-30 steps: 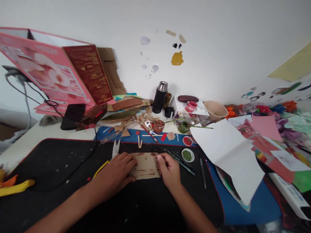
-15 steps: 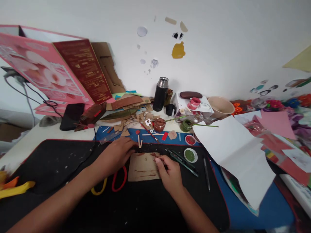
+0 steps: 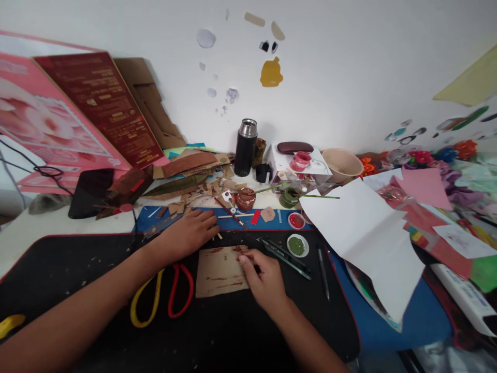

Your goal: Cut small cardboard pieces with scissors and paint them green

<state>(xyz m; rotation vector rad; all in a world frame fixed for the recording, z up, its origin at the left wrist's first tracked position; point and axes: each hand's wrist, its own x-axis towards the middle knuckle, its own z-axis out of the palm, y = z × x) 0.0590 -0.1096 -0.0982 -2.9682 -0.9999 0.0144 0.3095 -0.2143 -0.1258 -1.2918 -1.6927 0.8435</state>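
A tan cardboard piece (image 3: 219, 272) with brown paint streaks lies flat on the black mat (image 3: 77, 269). My right hand (image 3: 265, 278) rests on its right edge, fingers curled and pinched on that edge. My left hand (image 3: 189, 233) reaches beyond the cardboard to the mat's far edge, fingers stretched out with the tips on small wooden sticks (image 3: 218, 235). Scissors (image 3: 163, 298) with one yellow and one red handle lie on the mat beside my left forearm, blades hidden under the arm.
Right of the cardboard lie dark pens (image 3: 285, 254), a green paint lid (image 3: 297, 245) and a red paint lid (image 3: 295, 220). Behind stand a brown paint jar (image 3: 246, 199), a black flask (image 3: 245, 147) and cardboard scraps. A large white sheet (image 3: 361, 233) covers the right side.
My left hand has left the cardboard and moved up to the sticks at the mat's far edge, uncovering the scissors. My right hand has stayed on the cardboard's right edge.
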